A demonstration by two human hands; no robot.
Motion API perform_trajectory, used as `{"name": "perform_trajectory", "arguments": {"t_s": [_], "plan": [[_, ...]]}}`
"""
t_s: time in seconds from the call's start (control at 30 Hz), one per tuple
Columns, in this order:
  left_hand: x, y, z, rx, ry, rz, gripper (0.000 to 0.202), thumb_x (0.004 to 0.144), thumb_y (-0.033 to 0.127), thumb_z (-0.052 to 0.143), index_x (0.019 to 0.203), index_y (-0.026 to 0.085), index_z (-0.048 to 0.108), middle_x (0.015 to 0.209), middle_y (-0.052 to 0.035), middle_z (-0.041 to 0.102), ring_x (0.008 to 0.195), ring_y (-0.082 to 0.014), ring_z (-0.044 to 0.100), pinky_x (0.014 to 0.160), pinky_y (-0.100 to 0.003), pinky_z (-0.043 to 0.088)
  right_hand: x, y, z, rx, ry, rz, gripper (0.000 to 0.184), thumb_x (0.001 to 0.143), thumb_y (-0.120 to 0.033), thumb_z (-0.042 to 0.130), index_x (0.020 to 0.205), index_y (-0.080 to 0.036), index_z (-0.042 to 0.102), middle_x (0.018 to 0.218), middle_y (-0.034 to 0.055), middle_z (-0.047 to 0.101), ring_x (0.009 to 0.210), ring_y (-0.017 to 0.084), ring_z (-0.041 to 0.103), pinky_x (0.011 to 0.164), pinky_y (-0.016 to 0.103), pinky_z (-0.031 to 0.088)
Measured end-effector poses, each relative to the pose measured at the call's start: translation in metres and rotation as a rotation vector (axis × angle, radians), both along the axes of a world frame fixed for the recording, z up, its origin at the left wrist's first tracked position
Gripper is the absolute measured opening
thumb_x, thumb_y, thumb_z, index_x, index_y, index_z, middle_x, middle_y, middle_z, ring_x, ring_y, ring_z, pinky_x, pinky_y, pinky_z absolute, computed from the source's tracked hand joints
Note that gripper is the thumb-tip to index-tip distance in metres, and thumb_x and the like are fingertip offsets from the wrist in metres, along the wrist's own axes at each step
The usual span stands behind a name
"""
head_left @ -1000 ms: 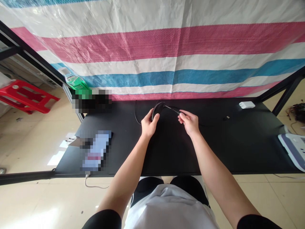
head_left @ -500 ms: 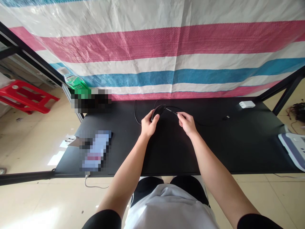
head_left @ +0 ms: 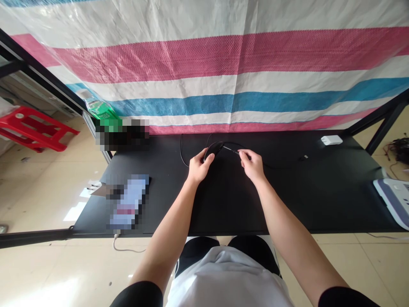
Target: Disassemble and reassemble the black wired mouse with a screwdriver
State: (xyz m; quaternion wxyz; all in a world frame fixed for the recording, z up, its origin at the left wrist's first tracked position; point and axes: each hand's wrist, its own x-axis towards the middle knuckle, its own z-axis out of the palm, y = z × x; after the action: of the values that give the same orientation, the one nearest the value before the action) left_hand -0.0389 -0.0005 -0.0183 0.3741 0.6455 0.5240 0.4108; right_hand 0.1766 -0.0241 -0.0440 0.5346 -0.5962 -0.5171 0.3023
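Note:
A black computer mouse [head_left: 214, 149] is gripped in my left hand [head_left: 198, 167], tilted up above the table, with the thumb on its near side. My right hand [head_left: 253, 165] is closed around the dark handle of a thin screwdriver [head_left: 230, 149]. Its light metal shaft points left and its tip meets the mouse's right end; whether it sits in a screw is too small to tell. A black cable [head_left: 181, 149] lies behind the mouse on the black table [head_left: 230, 204]. A USB plug [head_left: 306, 157] lies to the right.
A white charger [head_left: 331, 140] stands at the back right, a power strip [head_left: 393, 200] at the right edge. On the left are a blurred phone [head_left: 131, 200] with a cable and a green-labelled bottle [head_left: 104, 111]. A striped sheet [head_left: 230, 55] hangs behind.
Both hands keep their grips. The mouse has tilted slightly, and the screwdriver and my right hand have shifted a little to the right.

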Motion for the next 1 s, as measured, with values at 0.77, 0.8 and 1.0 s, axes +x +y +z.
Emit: {"name": "perform_trajectory", "arguments": {"t_s": [0.77,0.8,1.0], "plan": [[-0.002,0.001,-0.002,0.021,0.006,-0.018,0.045,0.088,0.054,0.052,0.100,0.017,0.073,0.066,0.0015,0.056,0.063,-0.0139,0.050,0.065,-0.025,0.043,-0.007,0.001,0.000,-0.040,0.249,0.028,0.059,0.081,-0.073,0.052,0.082,-0.017,0.070,0.044,-0.0059,0.042,0.038,0.008,0.038,0.039,0.024,0.028],[-0.002,0.001,-0.002,0.021,0.004,-0.018,0.045,0.087,0.054,0.052,0.101,0.017,0.073,0.066,0.0014,0.057,0.063,-0.0141,0.051,0.066,-0.025,0.043,-0.007,0.002,-0.001,-0.044,0.246,0.033,0.057,0.081,-0.072,0.054,0.082,-0.017,0.069,0.044,-0.0063,0.041,0.039,0.008,0.038,0.040,0.023,0.028],[-0.003,0.002,-0.004,0.013,-0.007,-0.028,0.045,0.086,0.054,0.054,0.104,0.017,0.073,0.072,0.0010,0.061,0.068,-0.0156,0.054,0.071,-0.026,0.044,-0.005,0.003,-0.004,-0.003,0.245,0.025,0.049,0.079,-0.064,0.062,0.092,-0.017,0.068,0.050,-0.0067,0.044,0.044,0.008,0.040,0.042,0.023,0.032]]}}
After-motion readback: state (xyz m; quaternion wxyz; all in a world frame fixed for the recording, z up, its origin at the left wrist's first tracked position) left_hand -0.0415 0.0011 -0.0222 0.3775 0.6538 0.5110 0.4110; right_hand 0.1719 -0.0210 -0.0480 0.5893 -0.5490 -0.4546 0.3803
